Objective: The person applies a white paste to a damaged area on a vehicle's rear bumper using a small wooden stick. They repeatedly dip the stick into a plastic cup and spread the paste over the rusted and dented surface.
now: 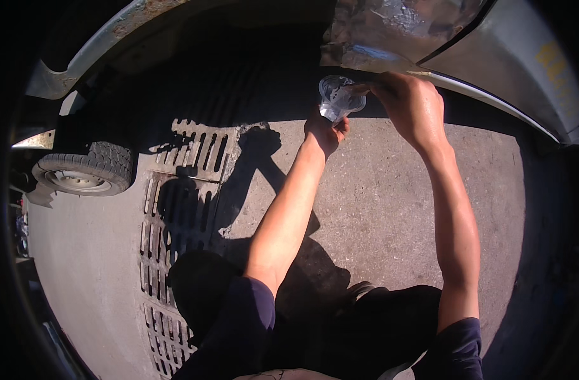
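Note:
My left hand point(326, 132) is closed around the lower part of a clear plastic cup point(351, 101), which it holds out in front of me, tilted. Some dark and whitish marks show inside the cup. My right hand point(411, 104) is bent down at the cup's right rim, its fingers pressed together and their tips reaching to the opening. Whatever those fingers hold, if anything, is too dark and small to name. Just beyond both hands is a vehicle body panel point(391, 35) with a worn, patchy silvery-brown surface.
A grey panel with yellow marks point(524, 69) curves along the upper right. At left, a wheel with a black tyre point(87, 170) stands under a rusty-edged body part point(118, 25). A slotted metal drain grate point(153, 266) runs through the concrete ground point(391, 215), partly in my shadow.

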Tool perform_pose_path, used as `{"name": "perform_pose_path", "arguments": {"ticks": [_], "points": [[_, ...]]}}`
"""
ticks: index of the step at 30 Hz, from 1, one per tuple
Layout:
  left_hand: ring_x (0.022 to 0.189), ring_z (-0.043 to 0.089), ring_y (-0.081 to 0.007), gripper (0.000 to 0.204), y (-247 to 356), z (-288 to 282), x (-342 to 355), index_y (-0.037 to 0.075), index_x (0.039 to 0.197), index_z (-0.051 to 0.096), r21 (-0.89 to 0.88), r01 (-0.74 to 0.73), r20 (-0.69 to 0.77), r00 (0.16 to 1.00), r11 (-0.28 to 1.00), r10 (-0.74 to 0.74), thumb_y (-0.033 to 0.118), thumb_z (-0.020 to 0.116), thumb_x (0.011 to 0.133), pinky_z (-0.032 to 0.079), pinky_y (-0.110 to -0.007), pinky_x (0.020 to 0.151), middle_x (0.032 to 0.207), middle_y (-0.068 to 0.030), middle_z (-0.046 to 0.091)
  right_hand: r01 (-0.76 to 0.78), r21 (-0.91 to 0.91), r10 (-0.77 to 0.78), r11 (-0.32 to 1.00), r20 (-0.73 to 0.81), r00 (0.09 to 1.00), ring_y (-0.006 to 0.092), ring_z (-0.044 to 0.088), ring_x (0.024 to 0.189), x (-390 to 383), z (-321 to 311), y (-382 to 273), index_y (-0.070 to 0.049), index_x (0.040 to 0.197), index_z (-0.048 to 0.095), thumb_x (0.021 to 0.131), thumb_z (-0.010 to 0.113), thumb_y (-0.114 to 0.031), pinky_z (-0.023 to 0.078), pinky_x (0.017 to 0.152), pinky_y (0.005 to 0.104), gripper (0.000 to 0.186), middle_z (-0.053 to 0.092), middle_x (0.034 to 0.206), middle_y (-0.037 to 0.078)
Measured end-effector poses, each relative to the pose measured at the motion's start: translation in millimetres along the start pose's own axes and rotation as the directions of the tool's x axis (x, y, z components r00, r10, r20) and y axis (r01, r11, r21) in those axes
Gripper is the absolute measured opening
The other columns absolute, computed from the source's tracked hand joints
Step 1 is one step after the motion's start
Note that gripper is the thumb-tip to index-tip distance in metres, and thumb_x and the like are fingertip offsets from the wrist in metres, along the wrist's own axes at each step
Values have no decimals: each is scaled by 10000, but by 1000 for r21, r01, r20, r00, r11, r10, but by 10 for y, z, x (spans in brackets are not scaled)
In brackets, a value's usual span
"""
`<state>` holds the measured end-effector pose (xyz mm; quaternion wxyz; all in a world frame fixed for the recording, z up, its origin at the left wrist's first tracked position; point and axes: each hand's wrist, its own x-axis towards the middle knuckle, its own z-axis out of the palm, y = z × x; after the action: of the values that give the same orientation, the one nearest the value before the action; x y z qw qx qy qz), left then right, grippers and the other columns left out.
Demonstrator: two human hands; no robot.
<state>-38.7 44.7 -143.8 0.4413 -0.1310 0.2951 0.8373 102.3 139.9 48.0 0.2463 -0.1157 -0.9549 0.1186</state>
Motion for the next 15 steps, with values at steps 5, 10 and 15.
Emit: {"name": "perform_pose_path", "arguments": {"ticks": [5,10,15], "points": [[838,585,-237,436,72,116,-74,-7,1149,615,-88,35,-36,999,995,-39,368,411,1060,526,-350,743,967,-142,633,47,33,-41,998,-166,985,299,735,821,-52,-103,-49,-115,1076,774,920,737,-214,567,717,369,188,754,937,109],[862,599,-252,471,101,149,11,28,1198,599,-118,27,7,1000,993,-26,421,375,1068,540,-374,776,1026,-138,639,236,-81,-247,968,-428,869,259,694,687,-51,-77,-15,-106,1027,762,885,788,-197,532,595,334,171,713,807,65],[881,607,-242,406,49,234,-17,22,1151,636,-139,14,20,1000,990,-11,358,427,1059,545,-378,791,991,-131,652,332,-260,-417,907,-435,798,224,689,665,-117,-160,39,-61,1049,763,833,819,-77,538,605,308,224,710,809,84]]}}
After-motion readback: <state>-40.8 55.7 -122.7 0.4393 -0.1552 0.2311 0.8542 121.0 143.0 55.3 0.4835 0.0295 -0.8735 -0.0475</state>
